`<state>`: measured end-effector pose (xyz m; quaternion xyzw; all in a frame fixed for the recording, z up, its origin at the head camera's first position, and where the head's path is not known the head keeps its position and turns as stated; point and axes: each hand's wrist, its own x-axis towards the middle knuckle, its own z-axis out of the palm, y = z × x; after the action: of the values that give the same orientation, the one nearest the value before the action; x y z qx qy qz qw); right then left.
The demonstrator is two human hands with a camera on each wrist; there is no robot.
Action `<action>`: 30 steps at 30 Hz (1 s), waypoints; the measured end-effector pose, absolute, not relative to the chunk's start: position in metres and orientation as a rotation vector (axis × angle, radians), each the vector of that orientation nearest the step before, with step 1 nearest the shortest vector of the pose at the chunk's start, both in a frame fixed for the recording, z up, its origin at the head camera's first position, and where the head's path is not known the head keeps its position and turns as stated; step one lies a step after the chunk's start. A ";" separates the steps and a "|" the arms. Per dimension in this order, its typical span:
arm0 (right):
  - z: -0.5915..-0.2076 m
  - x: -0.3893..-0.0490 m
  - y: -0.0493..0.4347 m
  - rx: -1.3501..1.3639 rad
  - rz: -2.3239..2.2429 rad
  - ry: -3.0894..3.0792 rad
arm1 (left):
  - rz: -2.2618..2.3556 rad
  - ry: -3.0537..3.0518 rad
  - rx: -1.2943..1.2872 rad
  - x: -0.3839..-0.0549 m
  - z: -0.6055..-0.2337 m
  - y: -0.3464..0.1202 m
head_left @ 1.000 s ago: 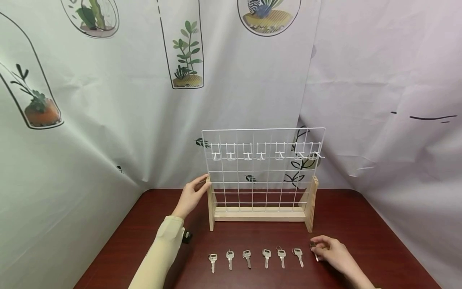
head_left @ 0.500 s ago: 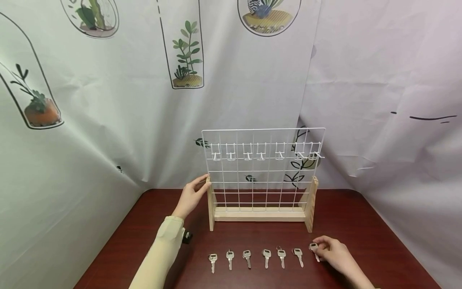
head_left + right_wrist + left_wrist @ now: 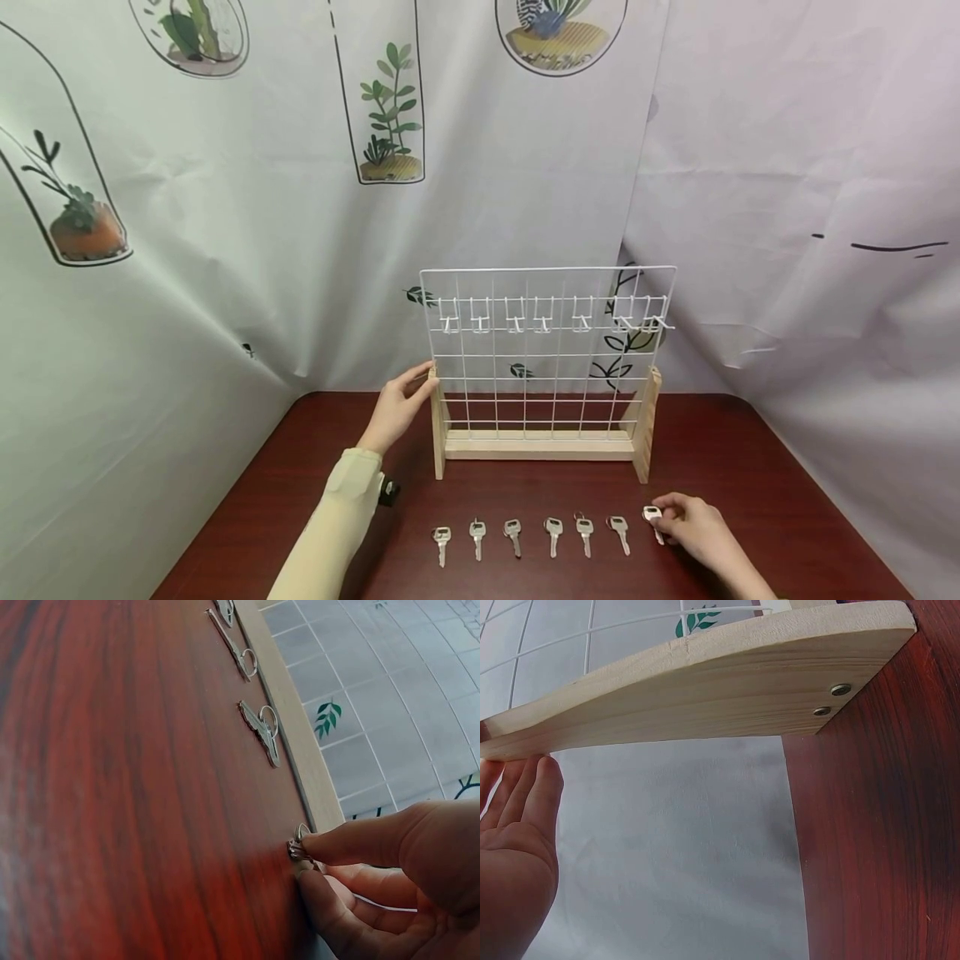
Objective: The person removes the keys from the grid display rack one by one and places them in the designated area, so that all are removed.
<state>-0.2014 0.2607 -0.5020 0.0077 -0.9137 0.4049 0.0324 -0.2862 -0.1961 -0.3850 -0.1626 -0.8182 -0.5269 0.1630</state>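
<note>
My left hand (image 3: 396, 407) holds the upper end of the left wooden post (image 3: 438, 433) of a white wire grid rack (image 3: 540, 354). In the left wrist view, the fingers lie against the post's outer side, with the thumb mostly out of frame. At the right end of a row of silver keys, my right hand (image 3: 697, 527) pinches one key (image 3: 652, 514) between thumb and fingertips, its head tipped up towards the camera. Up close in the right wrist view, that key's ring (image 3: 302, 831) shows by the fingers. Several other keys, such as this one (image 3: 618, 527), lie flat to its left.
Several white hooks (image 3: 515, 323) stick out in a row along the upper grid. A wooden crossbar (image 3: 540, 450) joins the rack's two posts. The rack stands on a dark red table (image 3: 300, 483), behind the keys. A plant-printed curtain (image 3: 262, 208) hangs behind.
The right-hand key has turned in my right fingers, so its flat head now shows bright. The right hand has shifted only slightly; the left hand and rack stay still.
</note>
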 end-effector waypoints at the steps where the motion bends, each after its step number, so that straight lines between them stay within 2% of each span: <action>1: -0.502 -0.201 0.261 0.025 1.244 -2.811 | -1.504 -2.334 -0.464 -0.286 -0.385 -0.196; 30: -0.503 -0.204 0.269 0.053 1.395 -2.806 | -1.519 -2.338 -0.463 -0.293 -0.392 -0.197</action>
<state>-0.2035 0.2686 -0.5031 0.0169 -0.8953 0.4451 0.0038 -0.2932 -0.1975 -0.3919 -0.1619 -0.8170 -0.5307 0.1570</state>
